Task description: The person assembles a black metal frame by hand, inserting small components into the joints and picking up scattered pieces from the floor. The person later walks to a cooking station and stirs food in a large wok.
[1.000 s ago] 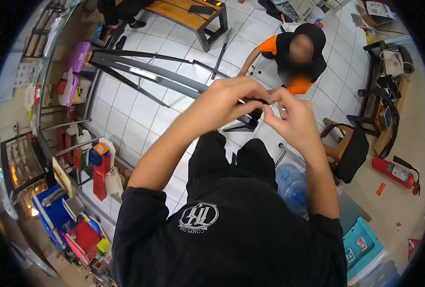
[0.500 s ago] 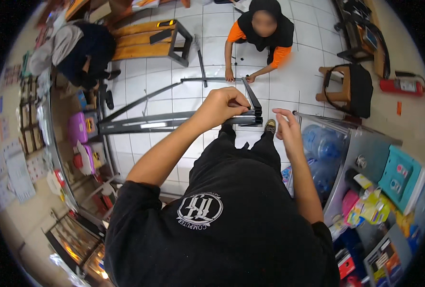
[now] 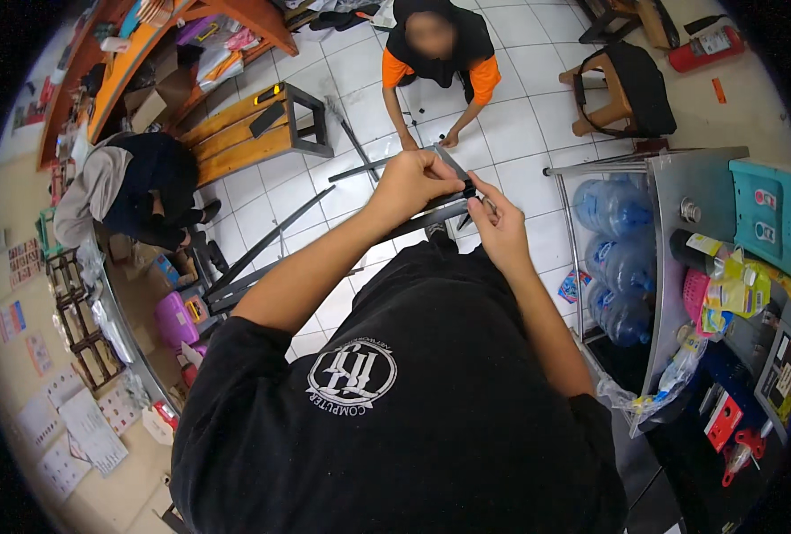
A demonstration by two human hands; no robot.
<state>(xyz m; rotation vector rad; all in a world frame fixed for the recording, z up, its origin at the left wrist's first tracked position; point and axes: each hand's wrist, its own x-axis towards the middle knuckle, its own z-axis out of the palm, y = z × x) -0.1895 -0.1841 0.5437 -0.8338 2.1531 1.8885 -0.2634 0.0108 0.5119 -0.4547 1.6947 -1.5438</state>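
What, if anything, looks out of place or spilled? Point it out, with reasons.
A blue-and-red packet lies on the floor by the water bottles, seemingly dropped rather than stored. Small black pieces lie scattered before the crouching co-worker, looking loose and stray. I see no spill.

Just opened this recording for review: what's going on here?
The wearer's left hand and right hand meet at the ends of dark metal bars, fingertips at a small black end piece; which hand grips it is unclear. Beyond, a person in orange sleeves crouches on the tiled floor.
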